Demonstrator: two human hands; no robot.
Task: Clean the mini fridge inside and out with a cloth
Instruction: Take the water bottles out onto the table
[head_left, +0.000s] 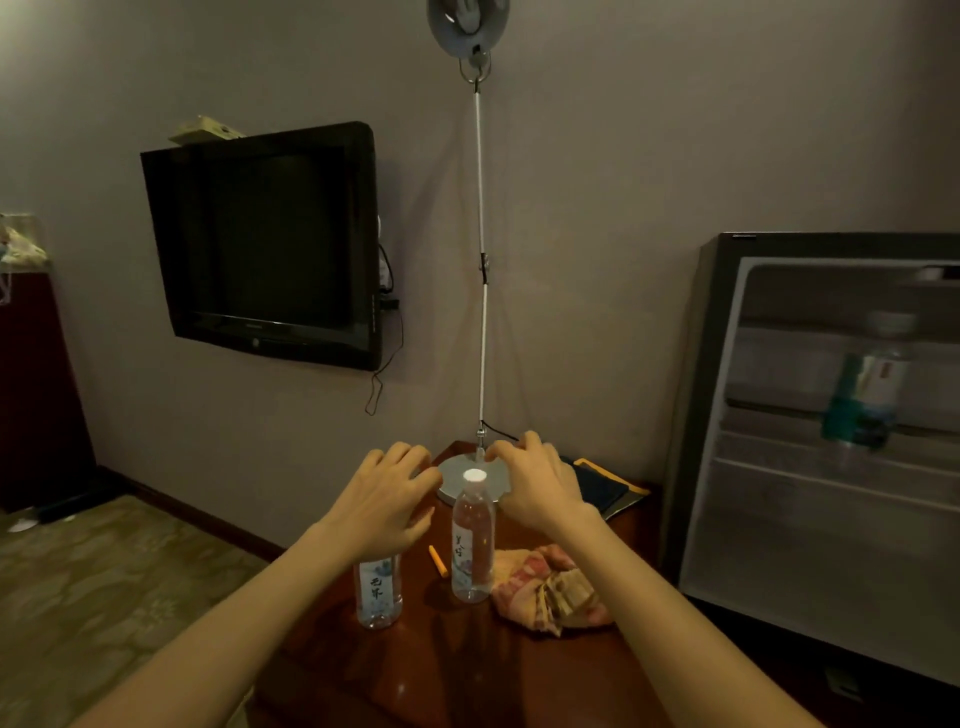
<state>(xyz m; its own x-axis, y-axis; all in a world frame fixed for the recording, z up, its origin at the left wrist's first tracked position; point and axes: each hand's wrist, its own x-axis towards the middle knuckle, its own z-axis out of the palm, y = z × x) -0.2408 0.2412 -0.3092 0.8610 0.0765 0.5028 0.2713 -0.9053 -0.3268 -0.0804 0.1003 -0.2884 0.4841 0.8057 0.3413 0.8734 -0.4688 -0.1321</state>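
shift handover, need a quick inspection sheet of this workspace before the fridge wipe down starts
surface: wooden table, glossy.
job's things: mini fridge open at right, green-label bottle in it; patterned cloth crumpled on the table, untouched.
clutter: capped water bottle, second water bottle, orange pen, lamp base, dark folder.
grippers: left hand and right hand hover at the lamp base, fingers loosely curled, holding nothing.
cables: black cable hangs from the wall TV.
surroundings: grey wall, patterned floor.
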